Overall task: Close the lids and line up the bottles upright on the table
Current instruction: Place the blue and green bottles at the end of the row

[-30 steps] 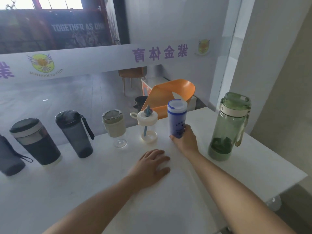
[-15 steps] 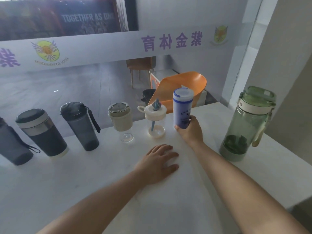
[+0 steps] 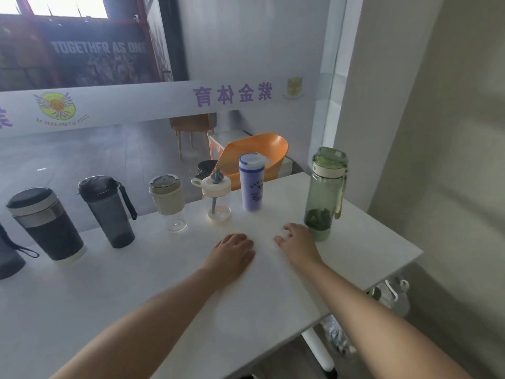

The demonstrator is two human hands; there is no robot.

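Several bottles stand upright in a row along the far side of the white table [image 3: 191, 296]: a dark wide cup [image 3: 46, 224], a smoky grey bottle with a strap [image 3: 108, 210], a cream-sleeved glass cup [image 3: 168, 203], a small clear straw cup [image 3: 217, 199], a blue-and-white bottle [image 3: 252, 186] and a tall green bottle [image 3: 326, 191]. All visible lids look closed. My left hand [image 3: 232, 253] lies flat on the table. My right hand [image 3: 297, 243] rests empty, fingers apart, just left of the green bottle's base.
A dark pouch-like bottle [image 3: 8, 258] is cut off at the left edge. The table's right edge and corner [image 3: 418, 253] lie close to the green bottle. An orange chair [image 3: 254, 157] stands behind the glass. More bottles [image 3: 393, 296] lie on the floor at right.
My right hand has let go of the blue-and-white bottle, which stays upright in the row, and moved right toward the green bottle. The left hand has stayed flat.
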